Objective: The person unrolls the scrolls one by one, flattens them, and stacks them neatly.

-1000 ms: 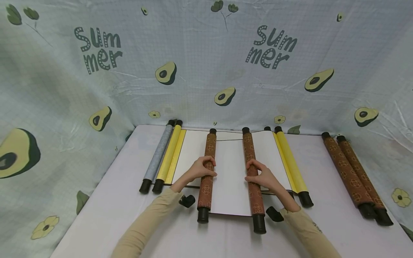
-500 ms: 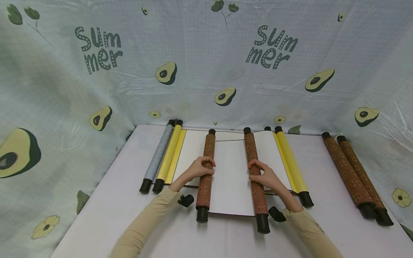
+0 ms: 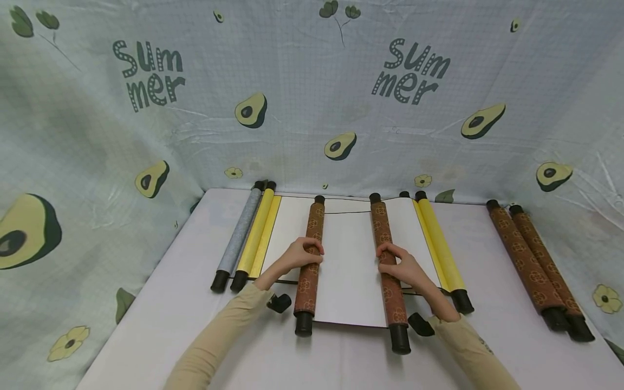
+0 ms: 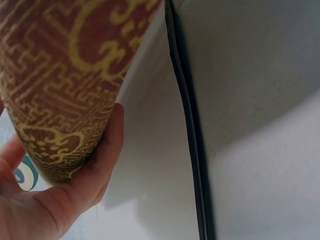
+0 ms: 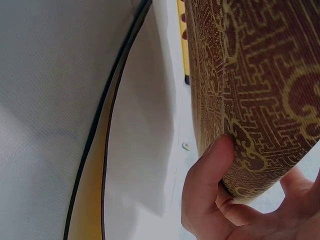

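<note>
A scroll with brown, gold-patterned rolls lies partly unrolled, its white sheet [image 3: 348,265] showing between the two rolls. My left hand [image 3: 297,254] grips the left brown roll [image 3: 307,290], thumb on the near side and fingers over the top. Around the right brown roll [image 3: 394,303] curl the fingers and thumb of my right hand [image 3: 403,267]. Both wrist views show the patterned cloth close up, pinched by the left hand [image 4: 60,205] and right hand [image 5: 210,200]. Underneath, a yellow-edged scroll lies spread out, with a yellow roll [image 3: 255,233] left and another yellow roll [image 3: 441,244] right.
A grey-blue roll [image 3: 241,233] lies against the left yellow roll. At the far right, two brown rolls [image 3: 526,260] lie side by side on the white table [image 3: 146,330]. Behind stands a curtain [image 3: 292,70] printed with avocados. Dark wrist devices [image 3: 279,303] sit under the wrists.
The two brown rolls have moved apart, the left one slightly left and the right one to the right. More white sheet shows between them. Both hands keep their grip.
</note>
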